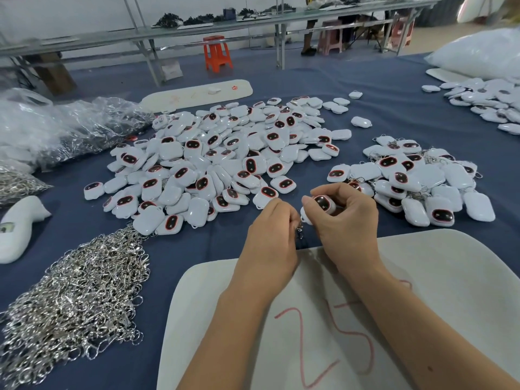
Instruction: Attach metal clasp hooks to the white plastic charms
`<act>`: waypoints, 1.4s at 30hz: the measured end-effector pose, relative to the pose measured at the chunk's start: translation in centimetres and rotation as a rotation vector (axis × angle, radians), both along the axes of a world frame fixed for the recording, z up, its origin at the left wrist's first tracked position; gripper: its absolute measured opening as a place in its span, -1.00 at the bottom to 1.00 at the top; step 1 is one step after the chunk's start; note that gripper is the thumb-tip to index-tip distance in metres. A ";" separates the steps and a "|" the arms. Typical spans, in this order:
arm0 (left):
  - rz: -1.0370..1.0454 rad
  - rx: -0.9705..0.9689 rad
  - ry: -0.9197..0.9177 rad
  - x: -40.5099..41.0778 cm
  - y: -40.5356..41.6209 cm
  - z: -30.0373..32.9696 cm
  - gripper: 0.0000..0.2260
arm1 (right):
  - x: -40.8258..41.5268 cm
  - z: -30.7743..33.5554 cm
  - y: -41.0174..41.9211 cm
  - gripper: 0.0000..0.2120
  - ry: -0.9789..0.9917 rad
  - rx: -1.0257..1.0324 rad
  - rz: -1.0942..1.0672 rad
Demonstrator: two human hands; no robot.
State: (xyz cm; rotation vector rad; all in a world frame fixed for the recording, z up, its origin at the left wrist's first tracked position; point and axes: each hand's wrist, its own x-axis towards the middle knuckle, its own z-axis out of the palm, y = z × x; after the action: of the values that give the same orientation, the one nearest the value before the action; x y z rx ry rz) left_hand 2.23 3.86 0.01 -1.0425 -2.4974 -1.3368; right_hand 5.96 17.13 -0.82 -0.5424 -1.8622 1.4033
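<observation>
We see the right hand (pixel 342 218) curled round one white charm (pixel 323 205), thumb and fingers closing on it so that its dark, red-rimmed oval faces up; that grip holds the charm just above the near edge of the blue table (pixel 380 108). The left hand (pixel 270 235) sits just beside it, its fingertips pressed together on a small metal clasp hook (pixel 300 230) that hangs between the two hands, right below the held charm's lower end. Whether the hook already passes through the charm's loop we cannot tell.

Under both wrists lies a white foam board (pixel 450 277) with red handwriting; we read what looks like "25", and other red strokes beside it are not legible.

To the right of the hands lies a pile of charms with hooks (pixel 416 181), their metal rings showing among them. Beyond the hands spreads the large heap of loose charms (pixel 222 156). To the left, a mass of silver clasp hooks (pixel 76 294) lies on the cloth, touching the near edge of the charm heap. Further left are clear plastic bags (pixel 70 125). A second white board (pixel 197 94) with faint red marks lies past the heap, and an orange stool (pixel 217 53) stands on the floor behind.
</observation>
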 end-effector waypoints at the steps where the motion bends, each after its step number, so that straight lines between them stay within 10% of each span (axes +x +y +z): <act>1: 0.016 -0.005 -0.005 0.1 0.0 0.0 -0.82 | 0.0 0.1 -0.1 -0.89 0.000 0.015 -0.004; 10: 0.185 -0.210 -0.088 0.9 1.0 -0.2 -0.76 | 0.3 0.2 -1.0 -0.85 -0.020 0.159 -0.027; 17: 0.079 0.125 -0.004 0.5 1.0 -0.2 -0.88 | 0.1 0.4 0.0 -0.88 0.042 -0.322 0.041; 28: 0.067 0.220 -0.068 0.1 0.4 -0.2 -0.84 | -0.2 0.5 0.1 -0.87 0.083 -0.530 0.194; 42: 0.173 0.176 -0.257 -0.8 -0.2 -0.6 -0.79 | 0.1 0.5 -0.2 -0.72 0.072 0.041 0.327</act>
State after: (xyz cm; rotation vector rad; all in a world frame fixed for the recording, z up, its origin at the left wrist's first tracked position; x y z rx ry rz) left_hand 1.43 3.69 -0.59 -0.6388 -2.5120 -1.6909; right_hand 6.01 16.96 -0.30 -0.1671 -1.9799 1.5651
